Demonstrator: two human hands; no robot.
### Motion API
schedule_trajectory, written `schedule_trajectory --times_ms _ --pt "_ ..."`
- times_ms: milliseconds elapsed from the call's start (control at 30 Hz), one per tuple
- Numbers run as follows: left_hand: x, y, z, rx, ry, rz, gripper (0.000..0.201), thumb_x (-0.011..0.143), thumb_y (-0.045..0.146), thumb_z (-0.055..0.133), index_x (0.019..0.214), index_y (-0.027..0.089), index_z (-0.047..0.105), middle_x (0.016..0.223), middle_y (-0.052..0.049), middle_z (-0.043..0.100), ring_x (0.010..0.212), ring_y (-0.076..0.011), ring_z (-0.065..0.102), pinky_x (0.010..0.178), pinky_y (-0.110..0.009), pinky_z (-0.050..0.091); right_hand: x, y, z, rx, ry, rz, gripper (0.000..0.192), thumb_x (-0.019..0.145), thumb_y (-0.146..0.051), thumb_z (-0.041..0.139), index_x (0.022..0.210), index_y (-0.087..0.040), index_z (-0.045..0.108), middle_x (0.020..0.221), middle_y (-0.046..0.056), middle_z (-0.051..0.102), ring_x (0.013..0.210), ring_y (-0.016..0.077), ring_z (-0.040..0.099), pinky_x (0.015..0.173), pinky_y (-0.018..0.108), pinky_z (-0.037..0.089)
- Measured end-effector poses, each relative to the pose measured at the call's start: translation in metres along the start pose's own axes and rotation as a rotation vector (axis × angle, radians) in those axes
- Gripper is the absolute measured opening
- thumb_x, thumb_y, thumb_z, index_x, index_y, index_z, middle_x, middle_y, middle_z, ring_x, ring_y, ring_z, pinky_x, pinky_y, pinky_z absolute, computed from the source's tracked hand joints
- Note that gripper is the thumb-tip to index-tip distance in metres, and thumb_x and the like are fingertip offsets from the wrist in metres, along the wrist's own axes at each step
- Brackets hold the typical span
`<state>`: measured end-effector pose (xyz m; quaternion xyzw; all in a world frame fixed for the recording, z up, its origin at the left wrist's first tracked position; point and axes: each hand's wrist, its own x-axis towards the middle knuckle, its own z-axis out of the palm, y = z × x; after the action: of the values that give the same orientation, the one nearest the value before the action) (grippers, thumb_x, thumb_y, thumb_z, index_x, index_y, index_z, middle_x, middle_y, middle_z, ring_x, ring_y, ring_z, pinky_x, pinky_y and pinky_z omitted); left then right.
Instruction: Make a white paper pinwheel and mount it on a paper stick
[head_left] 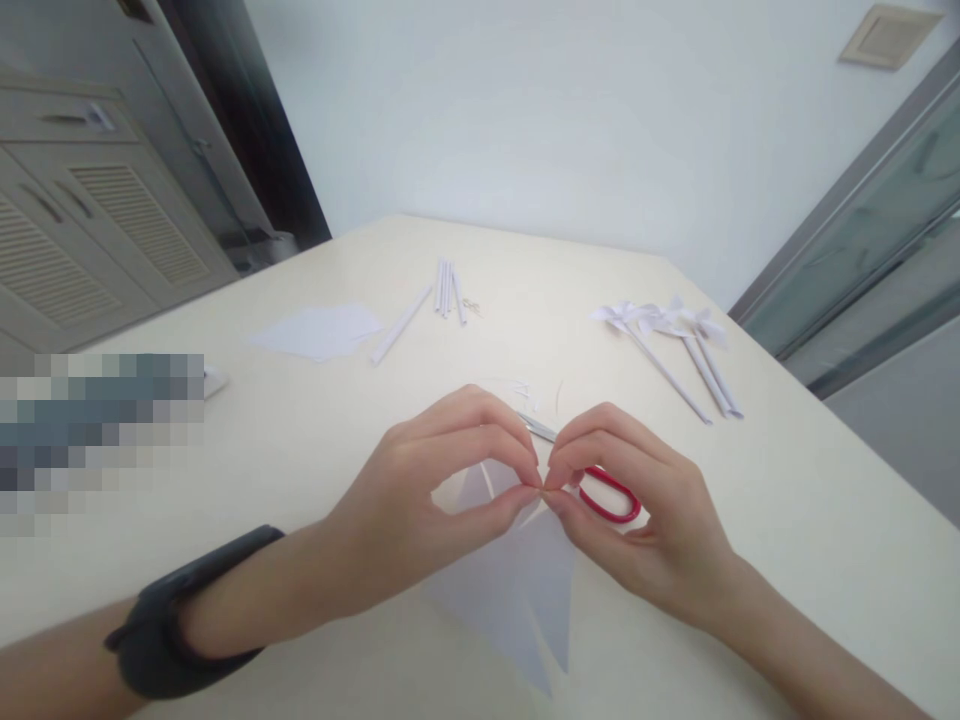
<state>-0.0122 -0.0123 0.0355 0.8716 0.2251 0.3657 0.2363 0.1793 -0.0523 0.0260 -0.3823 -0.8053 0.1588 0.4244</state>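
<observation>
My left hand (401, 500), a dark band on its wrist, is closed in a pinch. Its thumb and fingertips meet those of my right hand (667, 515), which is pinching too. Whatever sits between the fingertips is too small to make out. Below them is a white paper sheet (517, 590) with slits cut toward its middle; my hands partly cover it. Scissors (538, 428) with red handles lie behind my right hand, partly hidden by its fingers. Thin white scraps (525, 390) lie just beyond the scissors.
White paper pinwheels (667, 320) on sticks lie at the right. Farther back are several rolled paper tubes (444, 288), small wire pieces (471, 305), a single tube (403, 325) and paper sheets (315, 332). A pixelated object (97, 420) is at the left edge. A wall bounds the table's back.
</observation>
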Motion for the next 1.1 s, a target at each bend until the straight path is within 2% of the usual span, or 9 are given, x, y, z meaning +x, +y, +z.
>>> schedule_trajectory --times_ms 200,467,533,600,667,767,867,1100 --pt "0.001 -0.001 0.0 0.023 0.012 0.029 0.013 0.076 0.003 0.061 0.079 0.014 0.065 0.086 -0.004 0.06 0.086 -0.0135 0.055 0.078 -0.025 0.046 -0.002 -0.002 -0.001 -0.036 0.003 -0.022 0.011 0.077 -0.006 0.06 0.083 -0.015 0.057 0.085 0.002 0.056 0.077 0.0115 0.055 0.064 0.026 0.045" --pt "0.001 -0.002 0.0 0.038 0.033 0.007 0.016 0.075 0.001 0.06 0.079 0.015 0.064 0.086 -0.003 0.06 0.086 -0.0137 0.055 0.078 -0.026 0.046 0.002 0.0 -0.003 -0.01 -0.037 0.024 0.008 0.082 -0.012 0.059 0.085 -0.018 0.056 0.088 0.001 0.055 0.079 0.0111 0.055 0.069 0.025 0.046" --pt "0.002 -0.002 0.0 0.031 0.038 -0.017 0.015 0.075 0.001 0.06 0.078 0.015 0.064 0.086 -0.003 0.06 0.086 -0.0135 0.056 0.078 -0.026 0.046 0.004 0.001 -0.01 -0.043 -0.07 0.091 0.004 0.084 -0.017 0.058 0.085 -0.02 0.056 0.089 0.001 0.055 0.078 0.0113 0.054 0.068 0.025 0.045" --pt "0.002 -0.003 0.0 0.015 0.039 -0.045 0.015 0.075 0.001 0.06 0.078 0.015 0.064 0.086 -0.003 0.06 0.085 -0.0133 0.056 0.078 -0.026 0.045 0.007 0.003 -0.02 -0.138 -0.147 0.223 0.004 0.086 -0.022 0.055 0.082 -0.022 0.056 0.089 0.0 0.055 0.074 0.0117 0.054 0.064 0.025 0.044" --pt "0.001 -0.005 0.001 -0.022 0.05 -0.064 0.014 0.076 0.002 0.06 0.079 0.015 0.063 0.087 -0.003 0.059 0.085 -0.0131 0.056 0.079 -0.026 0.045 0.007 0.009 -0.028 -0.303 -0.271 0.407 0.008 0.088 -0.024 0.051 0.081 -0.022 0.055 0.091 0.001 0.057 0.073 0.0131 0.055 0.063 0.027 0.043" --pt "-0.001 -0.009 0.002 -0.106 0.075 -0.09 0.013 0.078 0.004 0.06 0.08 0.017 0.062 0.088 -0.002 0.059 0.086 -0.0133 0.056 0.079 -0.027 0.046 0.004 0.021 -0.033 -0.532 -0.406 0.581 0.011 0.087 -0.028 0.049 0.079 -0.021 0.053 0.084 0.003 0.057 0.065 0.0153 0.053 0.053 0.028 0.039" --pt "-0.002 -0.011 0.002 -0.165 0.082 -0.119 0.013 0.079 0.005 0.059 0.08 0.018 0.061 0.088 -0.002 0.059 0.086 -0.014 0.057 0.08 -0.028 0.046 0.001 0.033 -0.029 -0.639 -0.462 0.614 0.017 0.083 -0.031 0.051 0.07 -0.02 0.047 0.076 0.003 0.056 0.058 0.0153 0.05 0.047 0.027 0.035" --pt "-0.001 -0.011 0.001 -0.197 0.125 -0.106 0.015 0.081 0.006 0.058 0.081 0.02 0.063 0.088 -0.004 0.06 0.086 -0.0165 0.057 0.08 -0.032 0.046 -0.002 0.044 -0.027 -0.59 -0.413 0.597 0.023 0.079 -0.036 0.054 0.065 -0.021 0.043 0.068 0.003 0.057 0.051 0.0151 0.049 0.043 0.027 0.034"
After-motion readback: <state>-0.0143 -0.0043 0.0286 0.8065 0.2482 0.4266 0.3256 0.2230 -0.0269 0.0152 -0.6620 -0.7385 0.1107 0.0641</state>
